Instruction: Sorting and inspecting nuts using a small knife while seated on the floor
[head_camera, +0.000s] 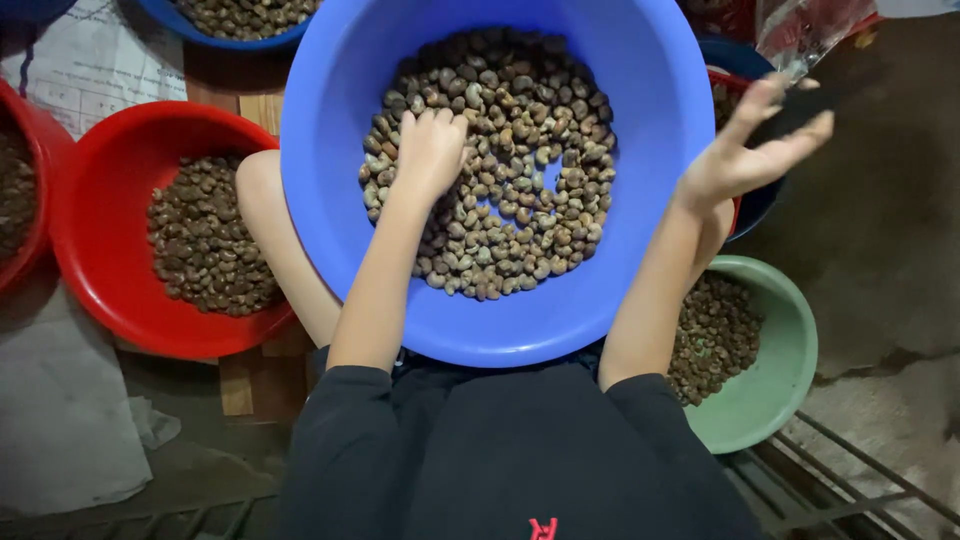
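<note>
My left hand (432, 148) is buried in the heap of brown-shelled nuts (500, 170) in the big blue basin (330, 150) on my lap, fingers curled down among them; I cannot tell whether that grip has closed on any. My right hand (750, 150) hangs just past the basin's rim, fingers spread apart and holding nothing. To sort well, I judge I should rake a thin layer toward me rather than dig deep, so each nut shows. Left of my grip a red bowl (110, 290) holds a darker batch; below my right hand a green bowl (780, 390) is part filled. Beyond the basin another blue bowl (200, 35) holds more.
</note>
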